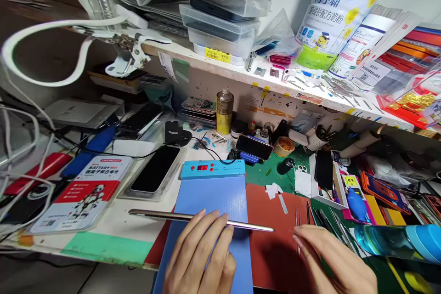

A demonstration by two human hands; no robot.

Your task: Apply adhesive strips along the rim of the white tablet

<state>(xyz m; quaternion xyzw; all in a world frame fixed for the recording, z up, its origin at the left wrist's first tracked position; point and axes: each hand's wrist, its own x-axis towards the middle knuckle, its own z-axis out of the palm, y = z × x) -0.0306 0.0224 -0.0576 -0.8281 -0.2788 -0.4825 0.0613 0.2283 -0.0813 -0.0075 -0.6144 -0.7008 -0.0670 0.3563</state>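
My left hand [203, 252] grips a tablet [161, 214], a thin flat slab seen almost edge-on with a metallic rim. It is held above the blue heating pad [213, 197], whose control strip [168, 171] shows a red display. The tablet's right end reaches over the reddish-brown mat [265, 211]; its faces are mostly hidden. On the right, my right hand [334, 257] has its thumb and fingers drawn together at a pair of slim tweezers [297, 217] over the mat. The fingers cover part of them.
Left of the pad lie a phone [155, 169] in a clear tray and a boxed battery [86, 193]. Tools [334, 225] and a blue bottle [396, 241] lie at right. A loaded shelf [275, 78] overhangs the back, and a white lamp arm [37, 25] curves at left.
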